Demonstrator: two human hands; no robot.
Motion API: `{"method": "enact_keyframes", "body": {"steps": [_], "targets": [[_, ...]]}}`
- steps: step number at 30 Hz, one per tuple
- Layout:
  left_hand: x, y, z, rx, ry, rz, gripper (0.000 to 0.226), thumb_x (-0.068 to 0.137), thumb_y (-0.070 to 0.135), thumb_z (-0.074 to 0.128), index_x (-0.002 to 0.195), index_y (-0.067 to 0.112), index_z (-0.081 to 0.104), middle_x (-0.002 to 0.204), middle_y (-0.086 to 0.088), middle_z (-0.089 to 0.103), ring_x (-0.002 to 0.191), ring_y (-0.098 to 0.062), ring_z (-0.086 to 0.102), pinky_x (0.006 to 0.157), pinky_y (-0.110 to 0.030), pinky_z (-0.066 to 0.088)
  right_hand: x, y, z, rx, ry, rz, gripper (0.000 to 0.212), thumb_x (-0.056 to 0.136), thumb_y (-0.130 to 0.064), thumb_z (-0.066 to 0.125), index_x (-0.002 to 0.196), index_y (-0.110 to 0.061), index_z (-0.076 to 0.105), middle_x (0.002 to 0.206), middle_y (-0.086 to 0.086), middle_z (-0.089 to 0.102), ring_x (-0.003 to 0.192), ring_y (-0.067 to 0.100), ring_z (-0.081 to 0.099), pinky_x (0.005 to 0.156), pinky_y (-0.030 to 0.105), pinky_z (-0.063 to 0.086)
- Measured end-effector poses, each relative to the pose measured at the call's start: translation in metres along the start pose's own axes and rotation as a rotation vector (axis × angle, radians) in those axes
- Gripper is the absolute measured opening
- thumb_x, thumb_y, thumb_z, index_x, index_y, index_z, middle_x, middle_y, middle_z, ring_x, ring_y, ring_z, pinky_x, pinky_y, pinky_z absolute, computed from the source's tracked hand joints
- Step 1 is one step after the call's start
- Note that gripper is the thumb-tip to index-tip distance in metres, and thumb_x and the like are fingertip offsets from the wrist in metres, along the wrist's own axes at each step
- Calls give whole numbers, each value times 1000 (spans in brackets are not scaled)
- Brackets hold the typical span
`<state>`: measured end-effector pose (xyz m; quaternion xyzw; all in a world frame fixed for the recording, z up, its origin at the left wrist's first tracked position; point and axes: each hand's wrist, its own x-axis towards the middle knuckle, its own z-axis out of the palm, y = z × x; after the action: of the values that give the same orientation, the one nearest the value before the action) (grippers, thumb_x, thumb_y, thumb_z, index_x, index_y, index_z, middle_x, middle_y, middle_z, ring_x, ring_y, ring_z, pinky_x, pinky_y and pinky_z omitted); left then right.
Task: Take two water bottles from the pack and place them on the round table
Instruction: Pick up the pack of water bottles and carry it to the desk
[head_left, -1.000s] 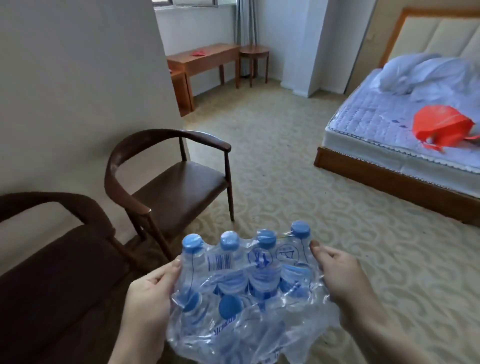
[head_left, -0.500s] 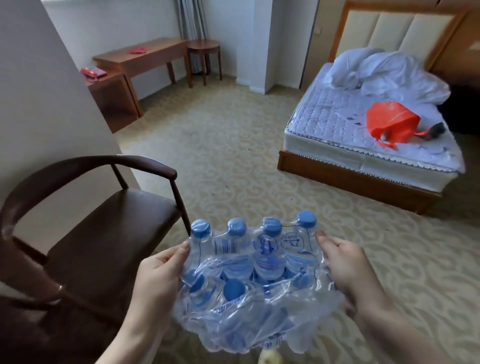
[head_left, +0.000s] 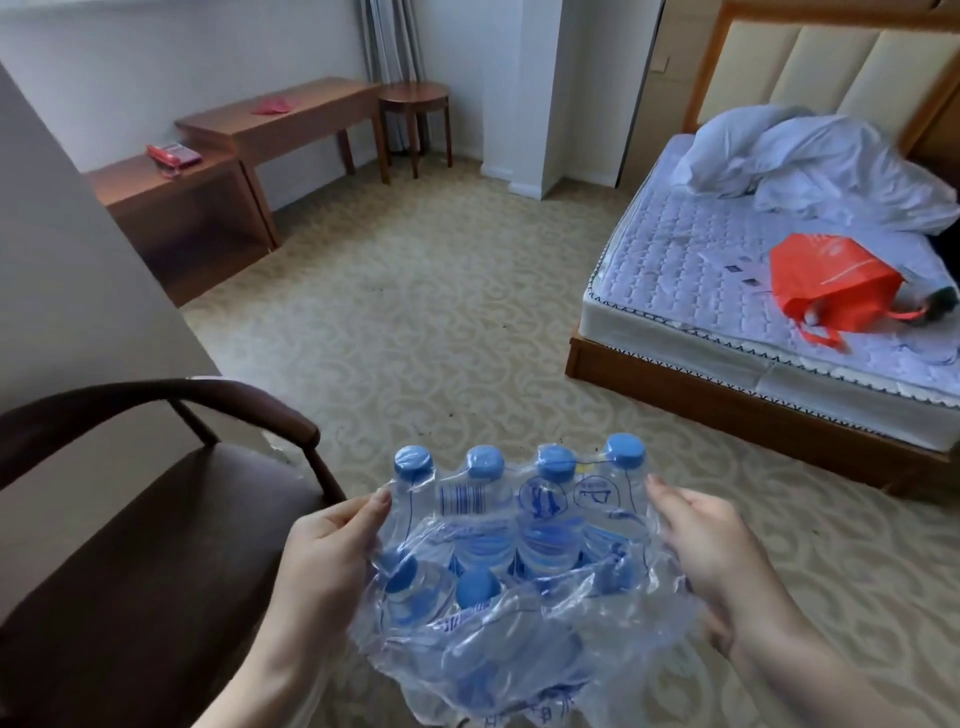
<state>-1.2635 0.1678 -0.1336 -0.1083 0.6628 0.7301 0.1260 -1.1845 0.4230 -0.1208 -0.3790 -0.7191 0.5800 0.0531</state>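
Observation:
I carry a plastic-wrapped pack of water bottles (head_left: 519, 561) with blue caps in front of me, low in the view. My left hand (head_left: 324, 561) grips its left side and my right hand (head_left: 711, 551) grips its right side. The wrap is torn and loose at the near side. Several bottles stand inside it. A small round wooden table (head_left: 414, 98) stands far across the room by the curtain.
A dark wooden armchair (head_left: 130, 545) is close on my left. A long wooden desk (head_left: 280, 117) and a lower cabinet with a red phone (head_left: 171, 154) line the far wall. A bed (head_left: 753, 291) with an orange bag (head_left: 831, 286) fills the right. Patterned carpet (head_left: 415, 312) lies between.
The view has swung right and forward: the nearer chair has left the view, the other chair has slid left, and the desk and round table appear closer. Both hands keep holding the pack.

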Motion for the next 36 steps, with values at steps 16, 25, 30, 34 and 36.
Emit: {"method": "enact_keyframes", "body": {"steps": [16,25,30,34,36], "targets": [[263,79,109,102,38,37,25,92,13,64,70,10,76,37,11,33,32,-1,26,36,-15,25,255,-119,50,13,27,-18,43,99,-33,51,61,-19,36,48,-4,25,45,14,22,52,30,16],[379,115,177,6,182,55,23,92,13,62,75,13,77,34,10,42,30,1,37,33,-10,31,422,-194,77,-35,-116,-75,41,100,-32,50,66,-8,51,39,-12,32,50,15,30,55,30,23],[441,143,182,-61,248,62,36,92,14,62,61,21,81,38,8,57,34,-1,53,38,-11,43,494,-243,119,-5,-240,-86,31,96,-38,52,73,-16,52,65,8,45,62,19,45,64,35,33],[510,155,167,-71,311,30,24,90,17,65,73,13,82,46,3,64,52,-16,62,60,-28,53,548,-273,170,18,-295,-52,31,95,-39,54,82,-10,58,77,11,49,69,24,46,66,38,32],[545,164,157,-57,321,42,30,91,16,65,67,21,82,44,5,61,46,-11,57,55,-25,51,574,-284,201,36,-326,-42,42,95,-37,54,80,2,57,72,11,48,67,24,46,65,38,32]]}}
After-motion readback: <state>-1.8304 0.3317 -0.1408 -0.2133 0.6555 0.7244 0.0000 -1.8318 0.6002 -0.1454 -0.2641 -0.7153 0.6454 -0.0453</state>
